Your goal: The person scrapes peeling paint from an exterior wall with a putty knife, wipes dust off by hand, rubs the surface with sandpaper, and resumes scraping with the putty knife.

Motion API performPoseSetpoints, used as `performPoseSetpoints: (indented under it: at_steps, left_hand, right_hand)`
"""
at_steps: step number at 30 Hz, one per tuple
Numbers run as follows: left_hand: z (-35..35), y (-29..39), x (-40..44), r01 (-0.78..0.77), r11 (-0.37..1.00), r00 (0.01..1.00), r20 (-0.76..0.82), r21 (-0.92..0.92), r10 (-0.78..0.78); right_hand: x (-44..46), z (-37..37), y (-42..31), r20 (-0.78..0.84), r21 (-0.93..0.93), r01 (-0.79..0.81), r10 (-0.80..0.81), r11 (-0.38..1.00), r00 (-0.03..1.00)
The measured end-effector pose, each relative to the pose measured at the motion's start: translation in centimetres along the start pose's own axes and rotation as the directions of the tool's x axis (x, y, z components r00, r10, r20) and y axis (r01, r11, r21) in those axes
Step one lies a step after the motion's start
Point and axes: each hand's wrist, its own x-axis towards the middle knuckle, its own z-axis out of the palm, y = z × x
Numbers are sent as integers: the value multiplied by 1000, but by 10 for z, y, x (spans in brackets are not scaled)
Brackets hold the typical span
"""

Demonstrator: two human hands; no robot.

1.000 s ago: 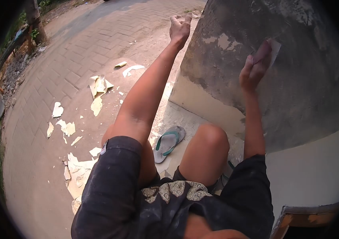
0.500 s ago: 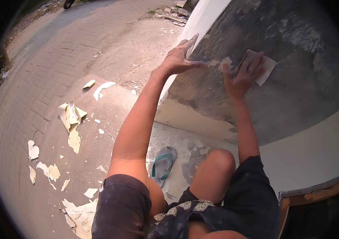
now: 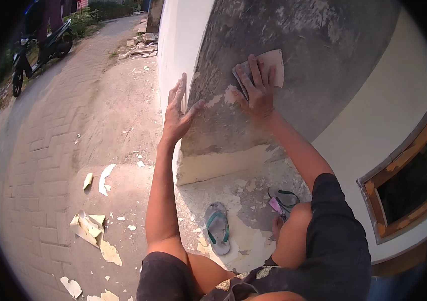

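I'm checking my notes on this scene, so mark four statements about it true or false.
1. The right hand lies over a pale sheet on the dark wall. True.
2. The left hand holds a second sheet. False: the left hand is empty, fingers spread.
3. A flip-flop with teal straps lies below the wall. True.
4. The motorbike is at the picture's lower right. False: the motorbike is at upper left.

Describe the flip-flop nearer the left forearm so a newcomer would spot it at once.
Find the wall with the dark grey patch. Below its pale lower corner, on the floor, lies a grey flip-flop with teal straps. The other flip-flop, by the bare foot, has something purple against it; this one does not.
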Motion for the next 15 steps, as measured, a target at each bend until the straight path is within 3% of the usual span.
performPoseSetpoints:
  at_steps: [3, 6, 9, 11, 12, 14, 15]
  left_hand:
    - [-3, 1, 5, 73, 995, 997, 10, -67, -72]
    - [7, 1, 7, 103, 993, 994, -37, -58, -106]
    - [10, 12, 5, 132, 987, 991, -16, -88, -134]
    - [17, 24, 5, 163, 943, 986, 14, -289, -166]
    - [18, 29, 1, 183, 906, 982, 31, -381, -186]
    - [15, 28, -3, 269, 897, 962, 60, -351, -265]
    - [11, 40, -4, 308, 892, 951, 69, -332, -302]
  right_hand:
    - [1, -5, 9, 28, 17, 41, -41, 999, 999]
    - [-3, 2, 5, -98, 43, -97, 101, 994, 990]
    - [-26, 21, -26, -202, 145, -367, 390, 919, 898]
    - [-55, 41, -76, -11, 256, -274, 286, 927, 958]
    - [-63, 45, -84, 21, 227, -191, 191, 955, 981]
    - [-68, 56, -91, 73, 170, 1, -13, 986, 997]
    - [-64, 55, -85, 7, 157, -119, 119, 980, 993]
